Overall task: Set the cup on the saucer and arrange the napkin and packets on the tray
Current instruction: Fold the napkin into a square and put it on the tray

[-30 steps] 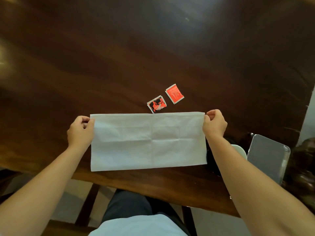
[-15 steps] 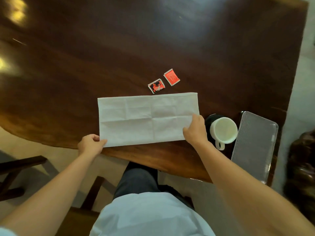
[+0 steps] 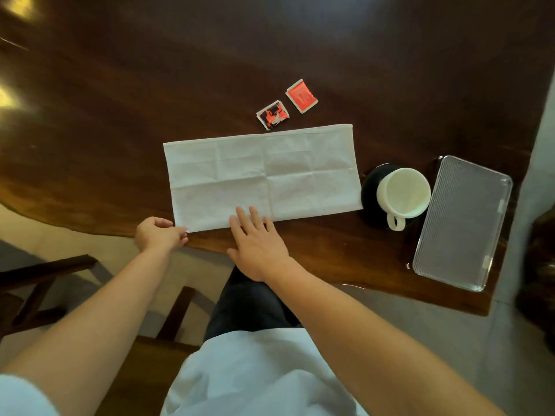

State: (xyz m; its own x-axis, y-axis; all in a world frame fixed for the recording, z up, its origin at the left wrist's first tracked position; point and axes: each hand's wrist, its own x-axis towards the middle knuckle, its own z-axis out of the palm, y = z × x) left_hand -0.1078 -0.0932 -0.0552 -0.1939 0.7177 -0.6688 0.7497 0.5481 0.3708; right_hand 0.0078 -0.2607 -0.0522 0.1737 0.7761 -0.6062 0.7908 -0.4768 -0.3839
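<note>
Half a second ago the right hand (image 3: 258,247) pressed the white creased paper napkin's (image 3: 261,175) right end; now it lies open-palmed at the middle of the near edge, holding nothing. The left hand (image 3: 157,234) pinches the near-left corner at the dark wooden table's (image 3: 120,100) near edge — a fold looks next, the clear ribbed tray (image 3: 462,223) at the right edge still bare.

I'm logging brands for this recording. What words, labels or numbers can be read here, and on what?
No text can be read.
Red packet: pale marks, too blurred to read.
Red-and-black packet: printed pattern, nothing legible.
Napkin, cup, tray: no lettering visible.
</note>
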